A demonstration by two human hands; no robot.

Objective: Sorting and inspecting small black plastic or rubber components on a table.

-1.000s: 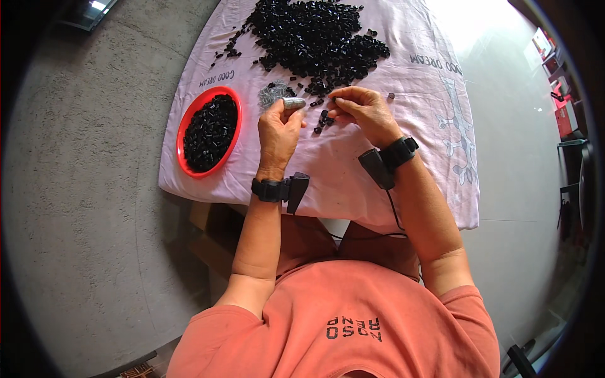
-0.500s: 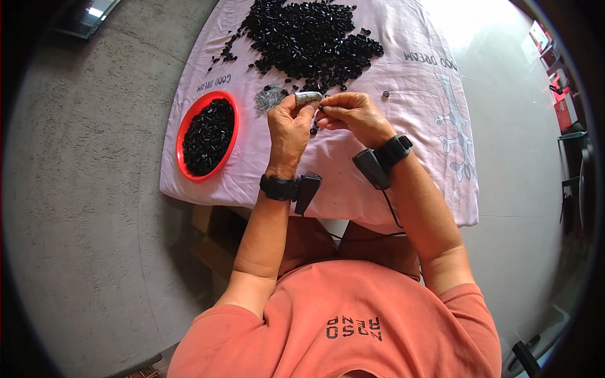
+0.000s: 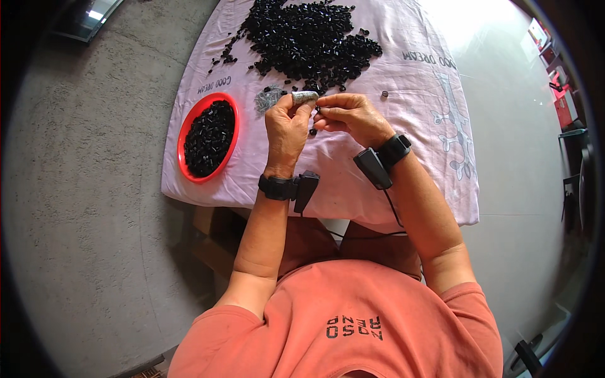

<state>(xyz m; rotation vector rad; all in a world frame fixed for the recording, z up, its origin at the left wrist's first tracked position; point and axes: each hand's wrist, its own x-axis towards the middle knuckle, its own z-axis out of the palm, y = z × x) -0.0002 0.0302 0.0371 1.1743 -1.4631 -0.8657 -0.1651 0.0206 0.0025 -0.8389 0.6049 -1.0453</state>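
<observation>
Fingertip to fingertip, both my hands meet over the cloth-covered table, just below the black heap. My left hand [image 3: 287,132] is closed, its thumb pressed toward a forefinger wrapped in a pale grey covering [image 3: 305,97]; what it pinches is hidden. My right hand [image 3: 359,118] is closed too, with a small black piece [image 3: 317,109] at its fingertips. Another small black piece [image 3: 312,132] lies on the cloth under the hands. Beside my left hand sits a tangle of thin, greyish, wire-like bits [image 3: 269,99].
A large heap of small shiny black pieces [image 3: 309,38] covers the far part of the pink cloth [image 3: 403,183]. At the left edge stands a red bowl [image 3: 236,126] full of black pieces. One small dark ring-like piece [image 3: 384,94] lies right of my hands. A cable hangs from my right wrist strap [image 3: 394,150].
Both hands have shifted very slightly to the left, still fingertip to fingertip. The heap and the bowl look unchanged.
</observation>
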